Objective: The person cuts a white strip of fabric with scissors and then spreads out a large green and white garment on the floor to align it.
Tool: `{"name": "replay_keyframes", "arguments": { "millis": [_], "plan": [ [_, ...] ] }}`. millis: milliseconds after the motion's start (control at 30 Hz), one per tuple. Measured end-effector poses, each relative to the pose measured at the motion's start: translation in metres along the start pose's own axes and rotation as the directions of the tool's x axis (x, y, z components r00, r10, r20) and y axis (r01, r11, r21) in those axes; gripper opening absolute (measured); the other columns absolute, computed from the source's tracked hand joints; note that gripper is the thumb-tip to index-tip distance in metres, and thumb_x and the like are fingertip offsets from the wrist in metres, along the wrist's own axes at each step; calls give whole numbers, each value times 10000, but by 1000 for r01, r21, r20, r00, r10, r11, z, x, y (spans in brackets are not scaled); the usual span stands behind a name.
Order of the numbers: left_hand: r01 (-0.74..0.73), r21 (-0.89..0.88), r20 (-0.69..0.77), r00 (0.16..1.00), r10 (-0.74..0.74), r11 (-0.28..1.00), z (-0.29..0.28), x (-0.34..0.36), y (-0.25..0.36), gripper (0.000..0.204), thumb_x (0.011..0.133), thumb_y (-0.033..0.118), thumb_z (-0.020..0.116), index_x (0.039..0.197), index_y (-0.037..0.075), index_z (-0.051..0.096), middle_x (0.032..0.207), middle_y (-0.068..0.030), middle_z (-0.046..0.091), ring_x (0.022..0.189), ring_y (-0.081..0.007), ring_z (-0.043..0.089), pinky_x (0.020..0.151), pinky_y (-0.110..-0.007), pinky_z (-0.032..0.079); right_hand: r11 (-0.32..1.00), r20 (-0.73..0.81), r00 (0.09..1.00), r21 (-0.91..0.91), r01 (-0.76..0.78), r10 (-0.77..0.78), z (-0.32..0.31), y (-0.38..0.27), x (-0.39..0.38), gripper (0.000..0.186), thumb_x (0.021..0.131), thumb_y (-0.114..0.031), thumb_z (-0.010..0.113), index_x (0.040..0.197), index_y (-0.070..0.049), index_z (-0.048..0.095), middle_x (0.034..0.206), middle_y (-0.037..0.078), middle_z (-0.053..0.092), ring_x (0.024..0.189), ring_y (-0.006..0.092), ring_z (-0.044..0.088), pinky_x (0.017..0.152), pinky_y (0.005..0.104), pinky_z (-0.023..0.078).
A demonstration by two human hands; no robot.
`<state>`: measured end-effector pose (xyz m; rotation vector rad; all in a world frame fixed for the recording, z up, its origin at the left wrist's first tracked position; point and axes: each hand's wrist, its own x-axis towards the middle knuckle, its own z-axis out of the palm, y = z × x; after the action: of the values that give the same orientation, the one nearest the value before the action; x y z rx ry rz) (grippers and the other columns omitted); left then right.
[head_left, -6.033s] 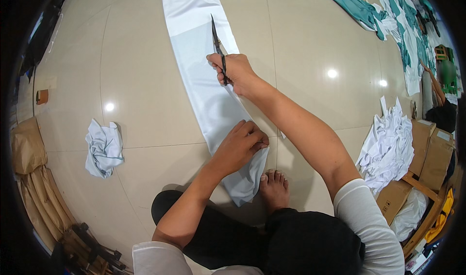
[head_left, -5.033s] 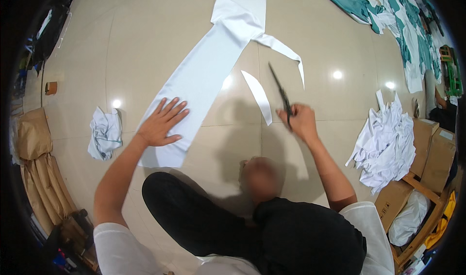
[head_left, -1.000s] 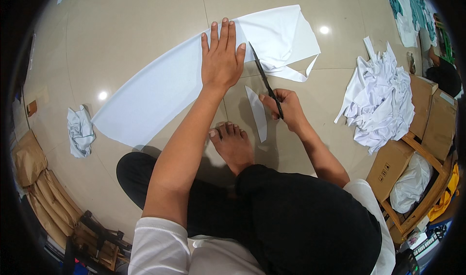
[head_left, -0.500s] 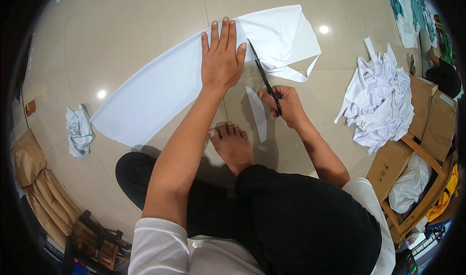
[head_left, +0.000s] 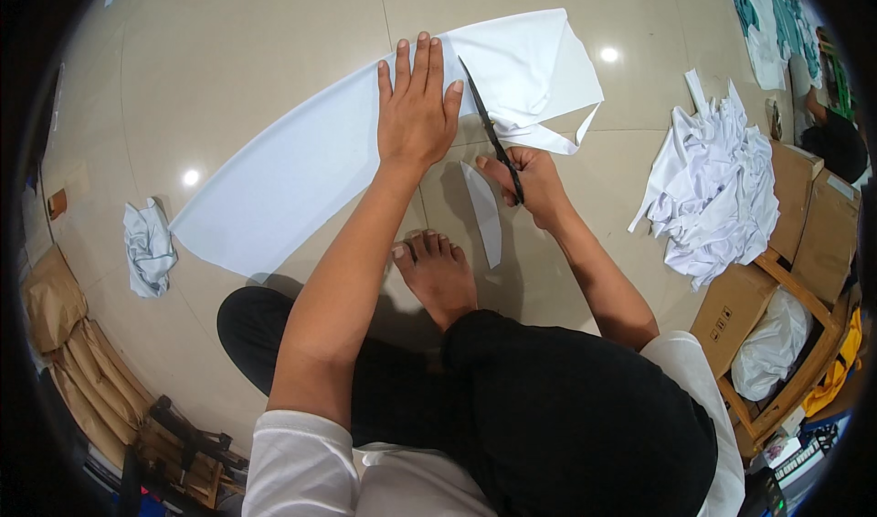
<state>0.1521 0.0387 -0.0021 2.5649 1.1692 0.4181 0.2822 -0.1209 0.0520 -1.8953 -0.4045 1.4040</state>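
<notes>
A long white cloth (head_left: 283,170) lies diagonally on the tiled floor, with a crumpled, folded-over section (head_left: 525,60) at its right end and a narrow strip dangling from it. My left hand (head_left: 416,110) presses flat on the cloth, fingers stretched and slightly parted. My right hand (head_left: 539,184) grips black scissors (head_left: 501,148), their tip reaching onto the cloth just right of my left fingers. A separate narrow white offcut (head_left: 486,216) lies below the scissors, beside my bare foot (head_left: 434,279).
A white cloth pile (head_left: 708,188), cardboard boxes (head_left: 731,316) and a wooden frame are at right; a person (head_left: 831,142) and green-white garments (head_left: 758,33) are behind. A small crumpled cloth (head_left: 151,247), brown wrapped bundles (head_left: 82,353) and dark metal parts are at left.
Since the earliest frames the cloth has swung from upright to diagonal, and my left hand has moved up onto it. Over the last second my right hand and scissors have edged upward.
</notes>
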Motion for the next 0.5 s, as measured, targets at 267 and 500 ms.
{"name": "replay_keyframes", "arguments": {
  "millis": [267,500],
  "plan": [
    [-4,4,-2,1000,4,1000,0,0,0,651,1151,419,388,1685,50,333,1750,-151,341,1630,-381,268,1330,-576,172,999,23,999,-36,-26,27,-4,-4,-3,457,892,-348,894,670,-72,606,555,-1,543,470,93,495,440,276,368],
    [3,-11,2,1000,-3,1000,1,0,-1,654,1153,419,378,1690,52,321,1755,-146,330,1635,-374,254,1333,-574,162,999,12,1000,-32,-18,19,1,-12,7,399,918,-320,868,713,-114,595,576,-37,517,463,63,461,444,259,339]
  ]
}}
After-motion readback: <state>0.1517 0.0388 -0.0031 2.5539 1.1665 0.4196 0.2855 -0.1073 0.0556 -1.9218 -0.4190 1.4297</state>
